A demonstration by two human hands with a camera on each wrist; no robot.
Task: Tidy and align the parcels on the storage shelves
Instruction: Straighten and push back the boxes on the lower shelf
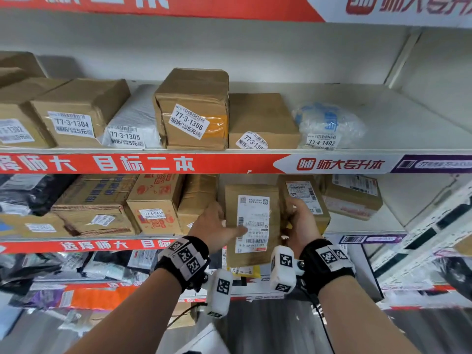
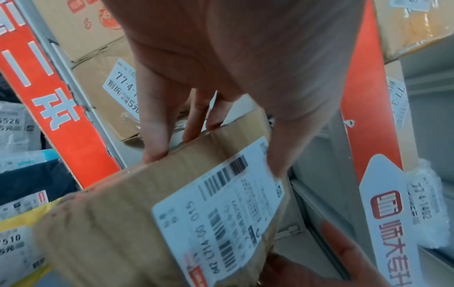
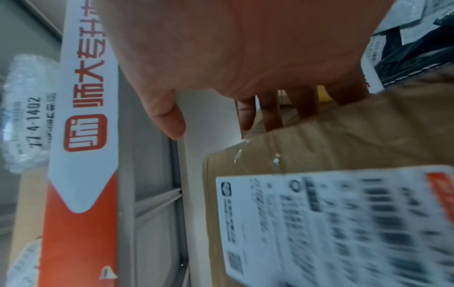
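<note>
1. My left hand (image 1: 217, 227) and right hand (image 1: 301, 221) each curl round a side edge of a flat brown cardboard parcel with a white shipping label (image 1: 251, 226), both grips closed on it.
2. I hold it upright, clear of the middle shelf (image 1: 362, 224), in front of a gap between brown cartons.
3. Risk, as I judge it: the label faces me, fingers (image 2: 157, 143) only on the edges; a snag on the taped carton (image 1: 305, 200) behind could twist it loose.
</note>
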